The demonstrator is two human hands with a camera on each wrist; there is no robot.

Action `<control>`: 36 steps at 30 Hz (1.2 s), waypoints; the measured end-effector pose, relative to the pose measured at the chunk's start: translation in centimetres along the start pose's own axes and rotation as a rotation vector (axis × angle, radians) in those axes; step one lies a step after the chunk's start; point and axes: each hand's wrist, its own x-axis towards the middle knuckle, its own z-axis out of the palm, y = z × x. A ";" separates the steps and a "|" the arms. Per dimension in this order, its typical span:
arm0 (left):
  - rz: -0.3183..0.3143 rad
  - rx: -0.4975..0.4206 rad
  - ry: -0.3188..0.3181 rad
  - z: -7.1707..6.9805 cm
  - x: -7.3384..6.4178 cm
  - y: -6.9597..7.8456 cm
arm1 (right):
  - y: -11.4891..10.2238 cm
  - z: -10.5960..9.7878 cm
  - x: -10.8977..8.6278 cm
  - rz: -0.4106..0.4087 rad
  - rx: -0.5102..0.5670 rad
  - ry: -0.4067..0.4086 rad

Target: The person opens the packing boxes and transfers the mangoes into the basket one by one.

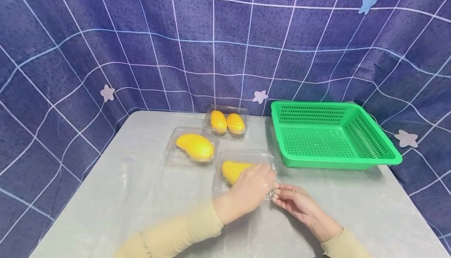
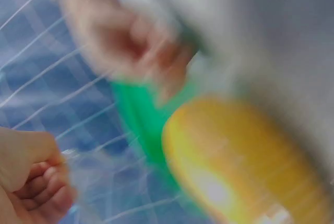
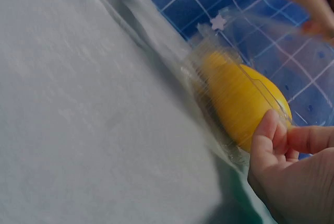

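Observation:
A yellow mango (image 1: 233,171) lies in a clear plastic clamshell box (image 1: 219,185) in front of me. My left hand (image 1: 255,183) reaches over the mango, partly hiding it, and grips the edge of the box's raised clear lid (image 3: 308,65) with curled fingers. At the box's right front corner my right hand (image 1: 299,203) pinches the rim between thumb and fingers. The right wrist view shows that pinch close beside the mango (image 3: 242,101). In the left wrist view the left hand (image 2: 36,177) is curled with shiny plastic at its thumb, and the mango looks blurred.
Left of this box, another clear box holds one mango (image 1: 195,147). Behind it stands a clear box (image 1: 243,111) with two smaller mangoes (image 1: 235,123). A green slotted basket (image 1: 338,163) sits at the table's right rear. A blue grid-patterned cloth (image 1: 225,54) hangs behind.

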 end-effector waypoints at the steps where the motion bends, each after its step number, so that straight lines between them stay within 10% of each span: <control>1: -0.023 -0.030 -0.017 -0.6 0.4 -0.4 | 0.0 -0.1 -0.1 0.001 0.003 0.002; 7: 0.036 -0.108 -0.099 -0.5 0.3 -0.6 | 0.1 -0.4 -0.6 0.036 0.047 0.006; 17: 0.062 -0.156 -0.055 0.5 0.1 -1.0 | 0.3 -0.9 -0.5 0.020 -0.002 0.004; 36: -0.045 -0.188 0.094 -0.5 -1.3 -5.2 | -1.8 0.9 -1.4 -0.231 -0.595 0.258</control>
